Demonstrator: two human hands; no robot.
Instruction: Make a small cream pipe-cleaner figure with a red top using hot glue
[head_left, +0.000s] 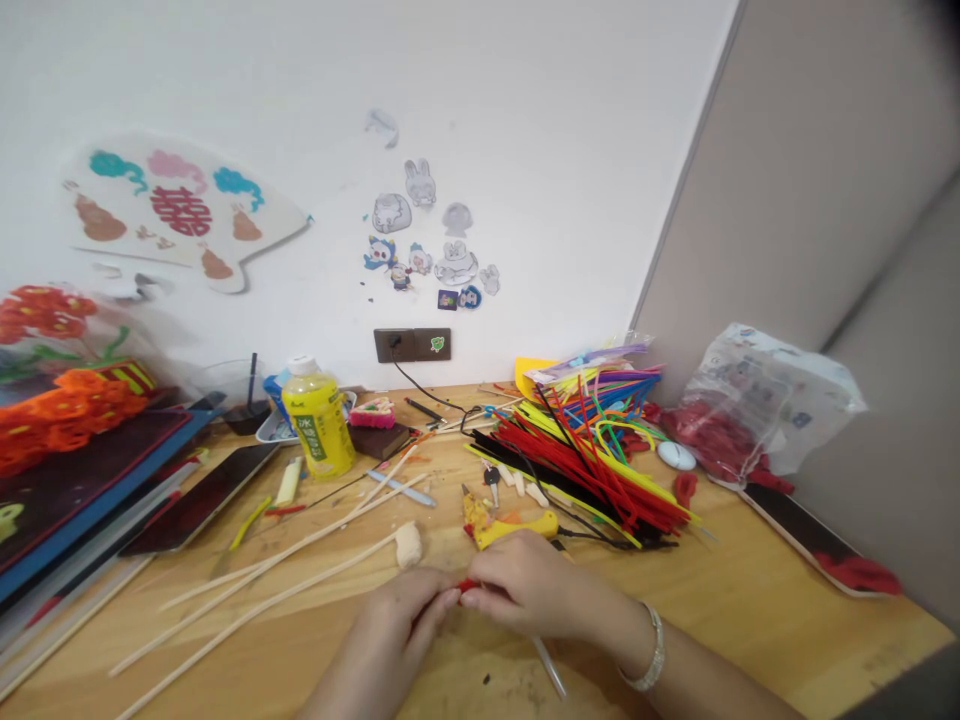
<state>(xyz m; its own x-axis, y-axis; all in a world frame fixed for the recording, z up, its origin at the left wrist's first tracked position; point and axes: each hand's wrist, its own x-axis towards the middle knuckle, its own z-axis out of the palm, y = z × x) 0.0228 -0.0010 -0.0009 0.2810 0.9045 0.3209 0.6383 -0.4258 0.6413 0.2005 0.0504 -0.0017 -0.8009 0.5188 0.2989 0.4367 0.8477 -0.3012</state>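
My left hand (409,620) and my right hand (525,588) meet above the front of the wooden table. Their thumbs and fingers pinch a small red piece (469,585) between them; most of it is hidden, and whether it is cloth or pipe cleaner I cannot tell. From beneath the right hand sticks out a clear rod (551,668), perhaps a glue stick. Just beyond that hand lies a yellow glue gun (517,526) with its cord. A beige, padded-looking lump (409,545) on a thin stick rests just past the left hand.
Red, yellow and black pipe cleaners (585,470) are heaped at the right, near a plastic bag (750,410) of red material. Long wooden sticks (285,555) cross the left side. A yellow drink bottle (319,420), a tablet (199,500) and orange flowers (67,420) stand farther left.
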